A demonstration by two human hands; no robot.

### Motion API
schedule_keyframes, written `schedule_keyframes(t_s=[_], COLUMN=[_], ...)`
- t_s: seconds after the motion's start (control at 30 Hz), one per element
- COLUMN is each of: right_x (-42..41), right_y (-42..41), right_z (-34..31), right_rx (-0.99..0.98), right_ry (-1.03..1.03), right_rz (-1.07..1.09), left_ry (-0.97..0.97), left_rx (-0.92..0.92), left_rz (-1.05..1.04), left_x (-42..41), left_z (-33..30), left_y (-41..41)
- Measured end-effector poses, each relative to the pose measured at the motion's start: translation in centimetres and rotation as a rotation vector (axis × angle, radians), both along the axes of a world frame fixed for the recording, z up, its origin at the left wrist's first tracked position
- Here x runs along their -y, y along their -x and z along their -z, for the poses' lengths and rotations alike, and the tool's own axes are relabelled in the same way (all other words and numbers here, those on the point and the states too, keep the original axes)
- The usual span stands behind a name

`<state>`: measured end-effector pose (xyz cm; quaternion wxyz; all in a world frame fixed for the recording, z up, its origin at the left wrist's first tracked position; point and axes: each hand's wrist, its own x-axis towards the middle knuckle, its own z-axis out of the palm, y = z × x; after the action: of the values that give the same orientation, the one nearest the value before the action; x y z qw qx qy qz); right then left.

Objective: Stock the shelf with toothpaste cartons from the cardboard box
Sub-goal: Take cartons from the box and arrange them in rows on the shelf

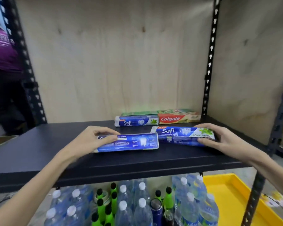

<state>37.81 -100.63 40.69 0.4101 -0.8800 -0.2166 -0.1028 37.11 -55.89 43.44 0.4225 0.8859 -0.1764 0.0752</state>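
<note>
On the dark shelf board (39,144) my left hand (91,139) grips the left end of a blue Safi toothpaste carton (134,142), back side up. My right hand (219,141) grips the right end of a second blue Safi carton (178,134) lying a little farther back. Behind them, by the plywood back wall, lie another Safi carton (136,122) and a red Colgate carton (178,118), with green cartons (153,112) stacked behind or above them. The cardboard box is mostly out of view; a brown edge (2,141) shows at the left.
Black slotted uprights (210,62) frame the shelf bay. Below the board stand several water bottles (132,206) and green bottles (111,203). A yellow tray (235,201) sits on the floor at lower right. A person in a purple shirt (2,51) stands at the far left.
</note>
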Motion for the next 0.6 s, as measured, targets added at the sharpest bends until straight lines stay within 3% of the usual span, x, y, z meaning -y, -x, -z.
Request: schedule_keyframes(t_s=[0.2, 0.3, 0.37, 0.47, 0.6], right_x=[2.5, 3.5, 3.7, 3.9, 5.0], right_y=[-5.8, -8.4, -9.0, -9.3, -10.7], right_z=[0.2, 0.7, 0.7, 0.5, 0.6], right_rx=[0.015, 0.056, 0.067, 0.102, 0.14], right_ry=[0.149, 0.202, 0.16, 0.119, 0.131], right_rz=[0.059, 0.083, 0.067, 0.054, 0.081], left_ry=[-0.104, -0.078, -0.031, -0.084, -0.143], left_rx=[-0.008, 0.1, 0.217, 0.213, 0.257], left_rz=[-0.088, -0.145, -0.116, -0.006, -0.044], left_x=[1.1, 2.3, 2.6, 2.3, 2.6], left_z=[-0.1, 0.8, 1.7, 2.1, 2.3], left_y=[-5.6, -6.8, -7.1, -6.5, -7.5])
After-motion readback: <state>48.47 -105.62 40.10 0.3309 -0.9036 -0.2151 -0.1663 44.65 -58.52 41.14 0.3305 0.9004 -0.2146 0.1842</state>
